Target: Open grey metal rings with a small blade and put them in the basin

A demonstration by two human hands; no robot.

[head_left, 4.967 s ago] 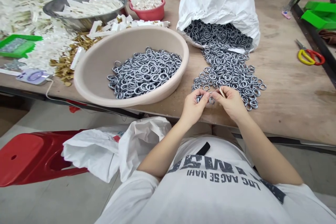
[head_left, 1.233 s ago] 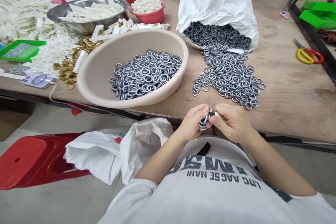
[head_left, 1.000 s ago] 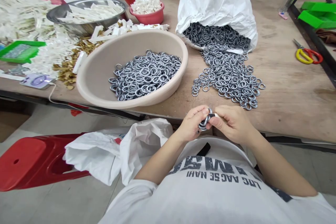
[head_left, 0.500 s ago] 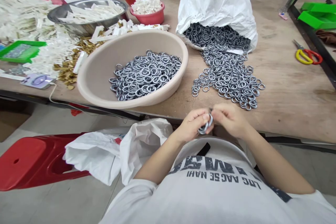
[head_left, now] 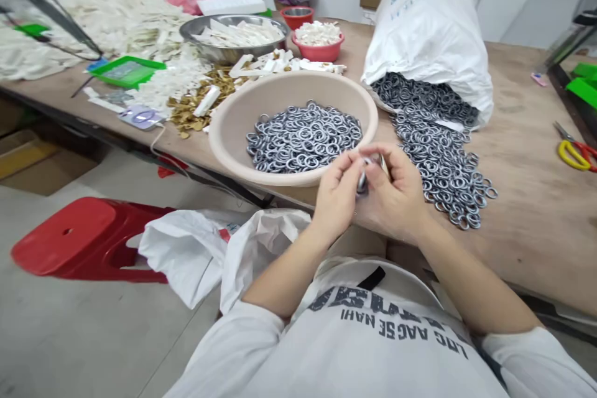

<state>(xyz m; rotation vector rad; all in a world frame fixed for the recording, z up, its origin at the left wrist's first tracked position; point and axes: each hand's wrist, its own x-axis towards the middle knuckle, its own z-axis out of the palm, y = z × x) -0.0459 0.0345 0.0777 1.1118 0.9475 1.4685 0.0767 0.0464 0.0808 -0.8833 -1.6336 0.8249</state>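
My left hand (head_left: 336, 196) and my right hand (head_left: 394, 194) are close together above the table's front edge. The left fingers pinch a few grey metal rings (head_left: 362, 181), which are partly hidden by my fingers. My right fingertips hold a small pale strip (head_left: 383, 165) against them. Just beyond my hands stands a beige plastic basin (head_left: 228, 140) filled with similar rings (head_left: 303, 138). To the right, a white woven sack (head_left: 429, 43) lies on its side, with a spill of rings (head_left: 441, 165) running from its mouth.
A steel bowl (head_left: 233, 30) and a pink bowl (head_left: 319, 50) hold white pieces at the back. White and tan pieces are heaped at left. Yellow-handled scissors (head_left: 576, 155) lie at right. A red stool (head_left: 88, 241) and a white plastic bag (head_left: 219, 255) are below the table.
The view has swung, so the table now slants and its left side shows more. My hands have risen a little from the table edge, still pinching the rings together.
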